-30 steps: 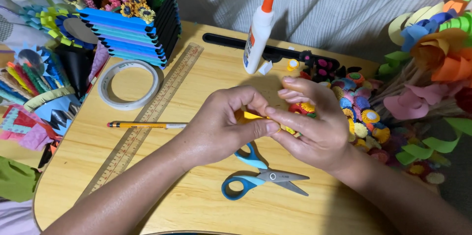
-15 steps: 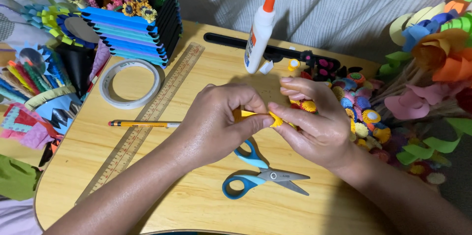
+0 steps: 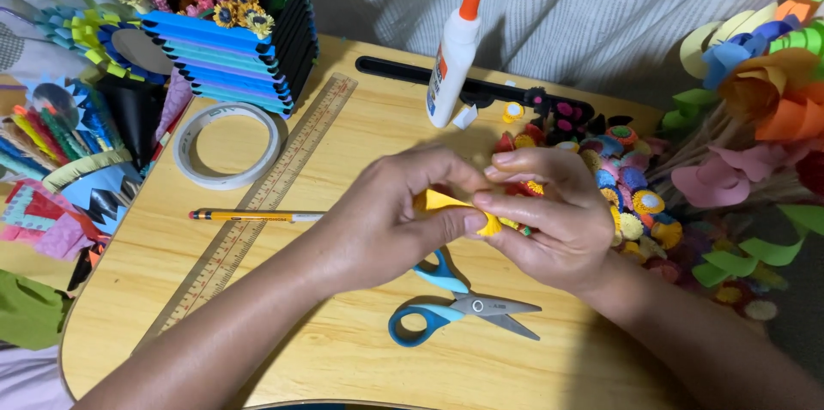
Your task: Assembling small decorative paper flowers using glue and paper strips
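Note:
Both hands meet over the middle of a small wooden table (image 3: 343, 350). My left hand (image 3: 390, 221) and my right hand (image 3: 549, 212) pinch the same small yellow paper piece (image 3: 442, 202), a folded or rolled strip with a fringed end near my right fingers. Its far part is hidden between my fingertips. Blue-handled scissors (image 3: 455, 307) lie shut on the table just below my hands. A pile of small coloured paper flowers (image 3: 618, 178) sits right behind my right hand.
A white glue bottle with an orange cap (image 3: 453, 54) stands at the back, by a black tool (image 3: 412, 71). A long ruler (image 3: 257, 204), a pencil (image 3: 253, 216) and a tape roll (image 3: 225, 144) lie left. Paper-craft holders (image 3: 232, 41) and large paper flowers (image 3: 755, 109) crowd both sides.
My hands have stayed in place while the fingers reworked the yellow piece; its folded end now sticks out a little more toward the left thumb.

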